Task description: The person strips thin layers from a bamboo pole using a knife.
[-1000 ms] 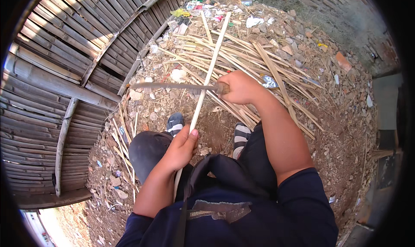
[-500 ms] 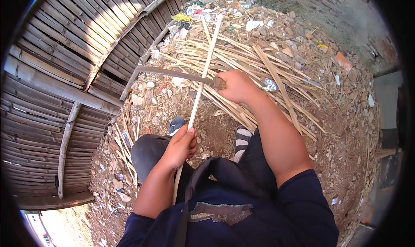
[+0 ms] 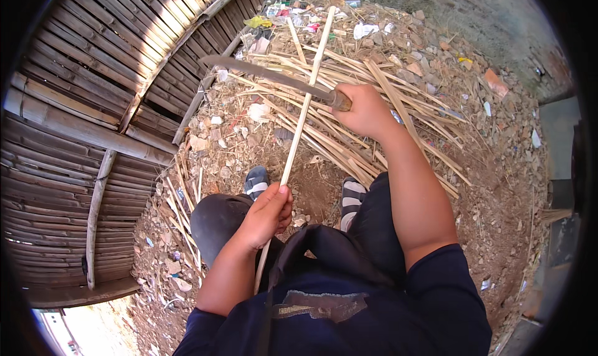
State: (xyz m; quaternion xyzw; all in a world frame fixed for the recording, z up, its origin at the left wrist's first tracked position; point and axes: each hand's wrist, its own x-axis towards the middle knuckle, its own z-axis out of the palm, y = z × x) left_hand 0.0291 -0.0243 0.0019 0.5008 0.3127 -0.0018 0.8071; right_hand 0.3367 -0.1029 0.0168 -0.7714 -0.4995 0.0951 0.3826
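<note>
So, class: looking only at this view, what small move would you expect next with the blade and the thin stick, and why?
Probably a short push of the long knife along the bamboo strip. The right hand holds its handle with the blade lying across the strip, while the left hand grips the strip's lower part.

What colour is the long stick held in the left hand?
Pale yellowish tan, like split bamboo. The stick shows best in the head view.

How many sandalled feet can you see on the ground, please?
2: one striped sandal beside the bamboo strip held in the left hand, the other below the right hand gripping the long knife.
</note>
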